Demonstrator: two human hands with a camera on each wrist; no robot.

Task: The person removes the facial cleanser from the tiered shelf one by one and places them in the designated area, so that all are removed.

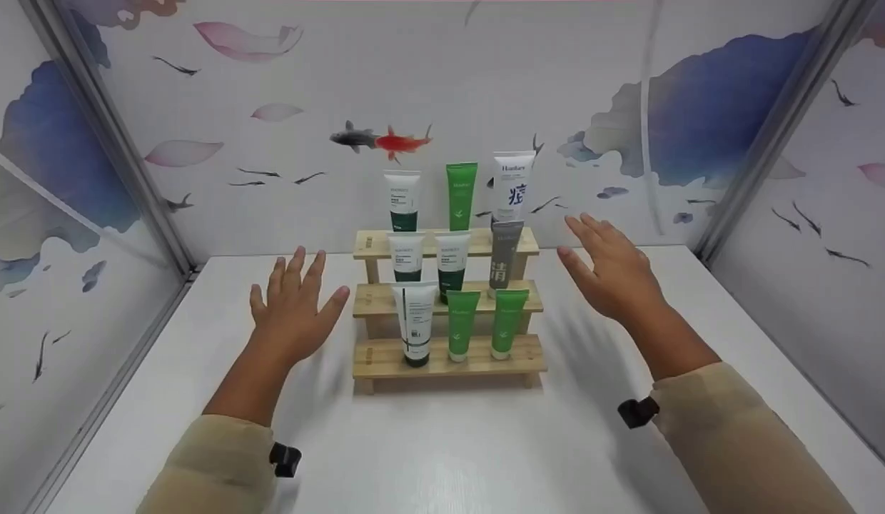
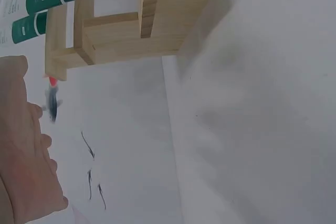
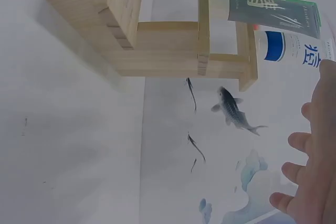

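A three-step wooden rack (image 1: 449,369) stands mid-table, bearing several upright squeeze tubes. Its bottom step has a white tube (image 1: 415,321) and two green tubes (image 1: 462,325). On the middle step are two white-and-dark-green tubes (image 1: 452,257) and a grey tube (image 1: 505,253). The top step carries a white-and-dark-green tube (image 1: 402,200), a green tube (image 1: 460,196) and a white tube with blue lettering (image 1: 513,185). My left hand (image 1: 291,310) hovers left of the rack, fingers spread, holding nothing. Right of the rack, my right hand (image 1: 614,271) is likewise empty, fingers extended.
White panels printed with fish and petals enclose the table (image 1: 442,450) at the back and sides. Metal posts (image 1: 771,135) stand at the rear corners. Small black devices (image 1: 284,460) are fixed at both sleeve cuffs.
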